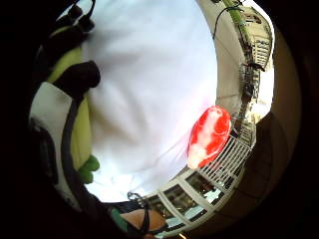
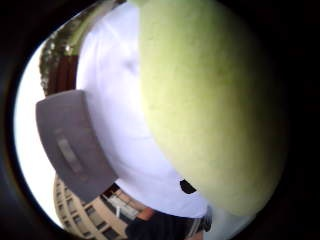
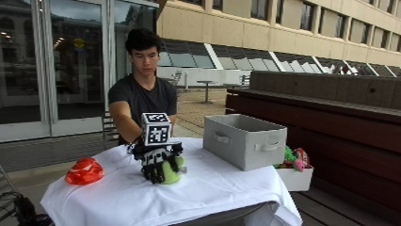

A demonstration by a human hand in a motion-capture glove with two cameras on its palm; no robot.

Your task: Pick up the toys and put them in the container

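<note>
In the outside view my gloved right hand point(image 3: 156, 162) curls its fingers round a yellow-green plush toy point(image 3: 172, 172) near the middle of the white tablecloth point(image 3: 206, 193). The toy still touches the cloth. That green toy point(image 2: 215, 105) fills much of the thumb side palm view. A red and white plush toy point(image 3: 84, 171) lies at the table's left end, and the same red toy point(image 1: 209, 135) shows beside the cloth's edge in the little finger side view. The grey fabric container point(image 3: 244, 140) stands open-topped at the right of the table; the container point(image 2: 70, 142) also shows past the green toy.
A white box point(image 3: 294, 178) holding several colourful toys sits low beside the table's right edge, behind the container. A dark bench wall runs along the right. Bare cloth lies between the hand and the container.
</note>
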